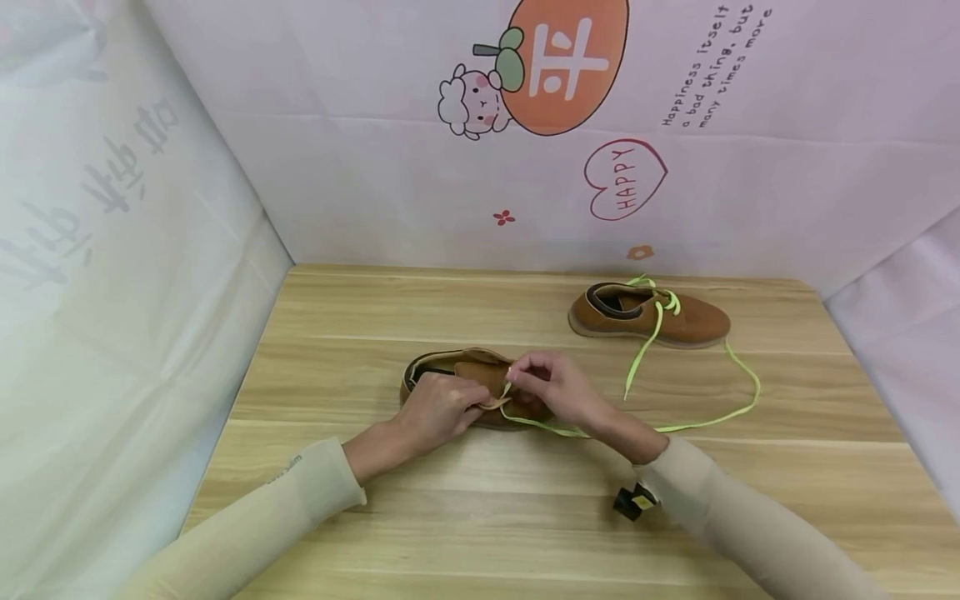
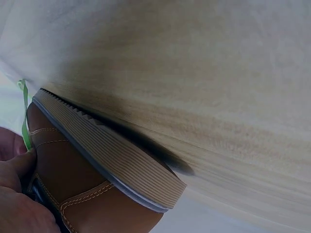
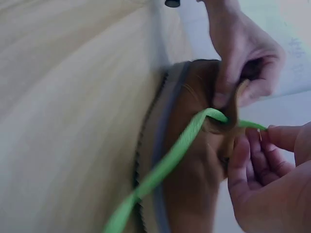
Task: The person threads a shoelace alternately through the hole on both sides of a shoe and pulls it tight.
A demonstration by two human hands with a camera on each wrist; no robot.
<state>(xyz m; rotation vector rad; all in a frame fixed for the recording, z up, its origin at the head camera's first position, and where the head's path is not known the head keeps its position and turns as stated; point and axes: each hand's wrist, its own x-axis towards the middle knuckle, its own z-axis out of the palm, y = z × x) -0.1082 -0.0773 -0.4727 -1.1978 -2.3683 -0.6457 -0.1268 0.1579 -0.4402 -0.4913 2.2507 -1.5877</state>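
Note:
A brown shoe lies on the wooden table, toe to the right. The left hand pinches the near eyelet flap of this shoe, lifting it a little; in the right wrist view that flap stands between thumb and fingers of the left hand. A bright green lace runs through the flap. Its end is pinched between thumb and fingertips of the right hand, which is just above the shoe in the head view. The left wrist view shows the shoe's side and ribbed sole.
A second brown shoe with green laces stands at the back right of the table. The long green lace loops across the table between the shoes. A printed white cloth hangs behind, and white cloth hangs at both sides.

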